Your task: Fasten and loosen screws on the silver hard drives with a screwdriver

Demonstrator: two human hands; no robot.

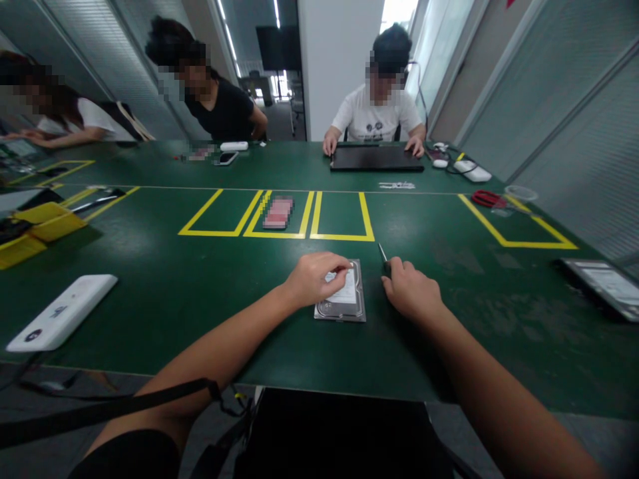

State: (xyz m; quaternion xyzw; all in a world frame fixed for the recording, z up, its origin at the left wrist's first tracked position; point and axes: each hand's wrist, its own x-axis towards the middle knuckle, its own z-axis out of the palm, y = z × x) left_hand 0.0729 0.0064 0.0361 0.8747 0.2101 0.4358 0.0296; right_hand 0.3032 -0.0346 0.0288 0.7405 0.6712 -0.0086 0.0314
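Note:
A silver hard drive (344,307) with a white label lies flat on the green table in front of me. Over its upper left part is my left hand (315,278), thumb and forefinger pinched together; whatever may be between the fingertips is too small to make out. My right hand (412,287) is closed around the handle of a screwdriver (382,253), just to the right of the drive. The screwdriver's thin metal shaft points away from me and up to the left, and most of its handle is hidden by my fingers.
A white device (62,313) lies at left, near yellow bins (52,221). Yellow tape frames cross the table; one holds a pink blurred object (278,213). At right are a black-edged drive-like object (606,283) and red cable (488,199). Opposite, a person holds a black panel (377,158).

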